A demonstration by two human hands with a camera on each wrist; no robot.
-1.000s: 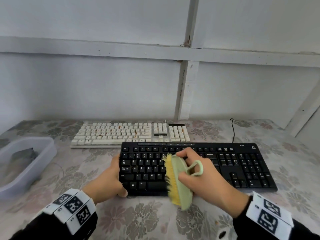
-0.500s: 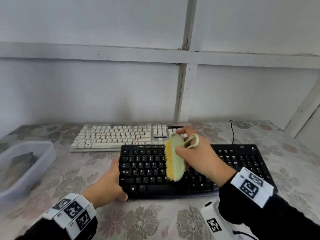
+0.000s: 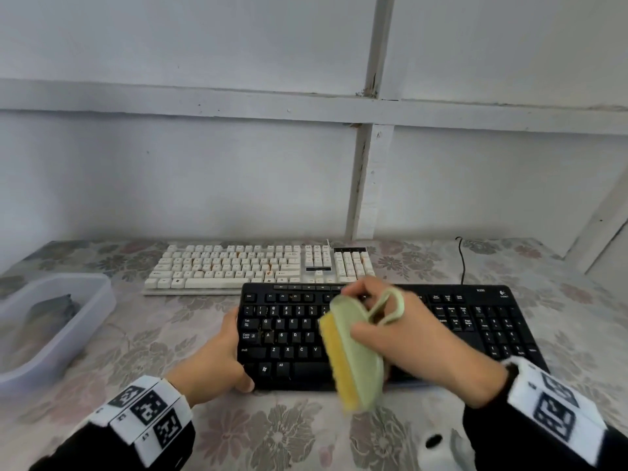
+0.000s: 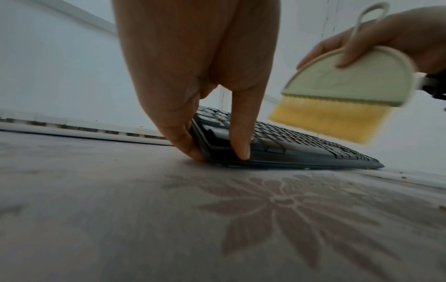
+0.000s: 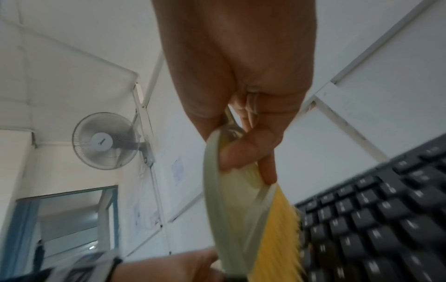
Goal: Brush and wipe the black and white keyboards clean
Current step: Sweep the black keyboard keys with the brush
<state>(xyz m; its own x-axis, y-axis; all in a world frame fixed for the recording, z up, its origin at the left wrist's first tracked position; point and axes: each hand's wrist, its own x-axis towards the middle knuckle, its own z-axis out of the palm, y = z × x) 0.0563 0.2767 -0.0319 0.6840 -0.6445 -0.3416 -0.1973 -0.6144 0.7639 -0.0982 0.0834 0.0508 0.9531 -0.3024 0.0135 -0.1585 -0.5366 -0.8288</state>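
Note:
The black keyboard (image 3: 475,321) lies near the front of the table, with the white keyboard (image 3: 238,266) right behind it. My left hand (image 3: 217,362) grips the black keyboard's front left corner (image 4: 212,152), thumb on the front edge and fingers on the side. My right hand (image 3: 407,338) holds a pale green brush with yellow bristles (image 3: 353,355) over the keyboard's middle and front edge. Seen from the left wrist, the bristles (image 4: 330,120) hang just above the keys. The brush (image 5: 243,219) is motion-blurred in the right wrist view, beside the black keys (image 5: 374,219).
A translucent plastic tub (image 3: 78,321) with a dark cloth (image 3: 51,311) inside sits at the table's left. A black cable (image 3: 463,260) runs from the black keyboard toward the wall. A floral tablecloth (image 3: 278,433) covers the table. A wall fan (image 5: 106,140) hangs high up.
The brush swept from the keyboard's front edge up to its top row, then back down toward the front edge. My left hand stayed on the keyboard's corner.

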